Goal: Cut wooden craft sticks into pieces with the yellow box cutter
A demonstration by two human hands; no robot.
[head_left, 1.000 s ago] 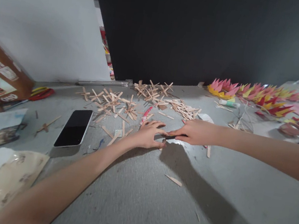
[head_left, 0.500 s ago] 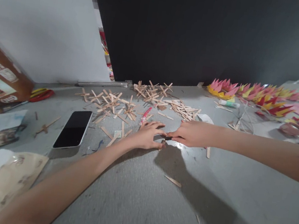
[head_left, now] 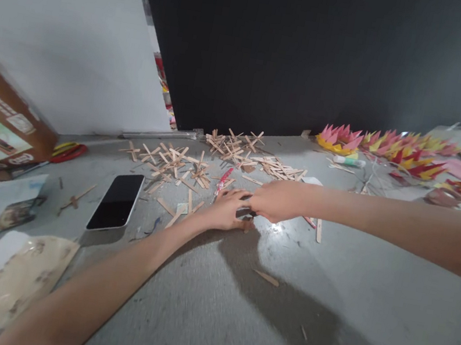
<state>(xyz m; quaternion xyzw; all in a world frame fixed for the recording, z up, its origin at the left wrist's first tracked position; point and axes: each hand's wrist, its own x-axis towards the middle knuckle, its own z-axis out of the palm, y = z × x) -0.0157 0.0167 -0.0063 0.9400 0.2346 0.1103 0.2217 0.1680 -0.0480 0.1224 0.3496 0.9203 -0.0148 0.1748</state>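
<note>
Low over the grey tabletop, my left hand (head_left: 230, 211) rests with its fingers bent and the thumb tucked inward. My right hand (head_left: 276, 201) meets it from the right, fingers closed and overlapping the left fingertips. Whatever is pinched between the two hands is hidden by the fingers and shadow. A red-and-clear pen-like tube (head_left: 224, 179) lies just beyond my left hand. Behind both hands are a heap of crossed wooden craft sticks (head_left: 171, 159), another crossed cluster (head_left: 232, 146) and a pile of loose sticks (head_left: 279, 169).
A smartphone (head_left: 116, 202) lies to the left, near scissors (head_left: 69, 152) and a brown printed box (head_left: 0, 122). Pink and yellow paper crowns (head_left: 340, 139) and a glue stick (head_left: 349, 162) sit at the back right. One loose stick (head_left: 266, 277) lies in front. A black panel (head_left: 312, 56) stands behind.
My right hand has shifted left and now overlaps the fingertips of my left hand. The left hand stays in nearly the same spot. The view has tilted slightly.
</note>
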